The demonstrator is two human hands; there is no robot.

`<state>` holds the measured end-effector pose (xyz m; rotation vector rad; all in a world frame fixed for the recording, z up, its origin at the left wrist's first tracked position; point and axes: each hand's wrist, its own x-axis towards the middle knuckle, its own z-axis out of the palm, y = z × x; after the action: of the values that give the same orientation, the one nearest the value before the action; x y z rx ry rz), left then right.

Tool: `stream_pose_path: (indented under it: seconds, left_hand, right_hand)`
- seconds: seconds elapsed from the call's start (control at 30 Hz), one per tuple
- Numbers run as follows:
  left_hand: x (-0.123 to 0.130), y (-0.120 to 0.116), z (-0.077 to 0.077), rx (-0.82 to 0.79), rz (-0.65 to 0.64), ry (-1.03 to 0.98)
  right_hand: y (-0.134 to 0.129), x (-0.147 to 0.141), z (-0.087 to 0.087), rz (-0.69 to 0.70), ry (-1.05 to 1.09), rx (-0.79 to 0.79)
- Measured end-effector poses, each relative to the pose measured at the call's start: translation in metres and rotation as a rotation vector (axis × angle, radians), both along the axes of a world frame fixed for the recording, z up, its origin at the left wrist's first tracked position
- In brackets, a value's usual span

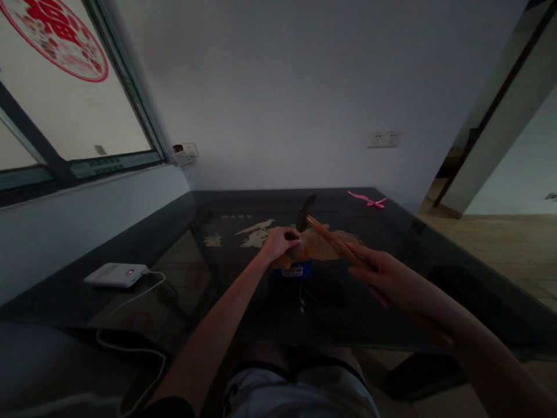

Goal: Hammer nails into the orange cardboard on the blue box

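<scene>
My right hand (380, 273) is wrapped around the wooden handle of a hammer (333, 237). The hammer's dark metal head is raised just above and beside the fingers of my left hand (278, 244). Those left fingers are pinched together over an orange-brown item (299, 251); what exactly they grip is too dark and small to make out. Below it a blue block or tin (296, 270) with a white label rests on the table, its upper part covered by the item and my hand.
The dark glossy table (256, 313) carries gold bird and flower decoration. A white power bank (116, 275) with a white cable lies at the left. A pink ribbon (375, 203) lies at the far right. Beyond stands a wall with sockets (384, 139); a window (78, 87) is at left.
</scene>
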<state>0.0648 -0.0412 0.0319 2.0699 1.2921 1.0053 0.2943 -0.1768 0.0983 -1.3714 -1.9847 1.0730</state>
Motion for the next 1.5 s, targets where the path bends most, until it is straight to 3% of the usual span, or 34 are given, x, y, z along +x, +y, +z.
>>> stream_pose_path:
  seconds: [0.27, 0.53, 0.7, 1.0, 1.3, 1.5]
  left_hand:
    - [-0.005, 0.006, -0.006, 0.049, -0.013, 0.041]
    - [-0.004, 0.011, -0.014, 0.082, -0.067, -0.055]
    - [-0.004, 0.010, -0.012, 0.057, -0.106, -0.127]
    - [-0.005, 0.012, -0.014, 0.057, -0.058, -0.054]
    - [-0.004, 0.007, -0.007, 0.079, -0.085, -0.037]
    - [-0.004, 0.006, -0.007, 0.045, -0.076, -0.048]
  right_hand:
    - [0.004, 0.002, -0.008, -0.003, -0.027, 0.023]
    - [0.004, 0.006, -0.017, -0.045, 0.109, 0.013]
    - [0.006, 0.006, -0.027, -0.037, 0.118, -0.024]
    - [0.001, 0.002, -0.022, -0.051, 0.136, -0.035]
    - [0.001, 0.000, -0.043, -0.122, 0.211, -0.071]
    - [-0.002, 0.002, -0.037, -0.101, 0.207, -0.054]
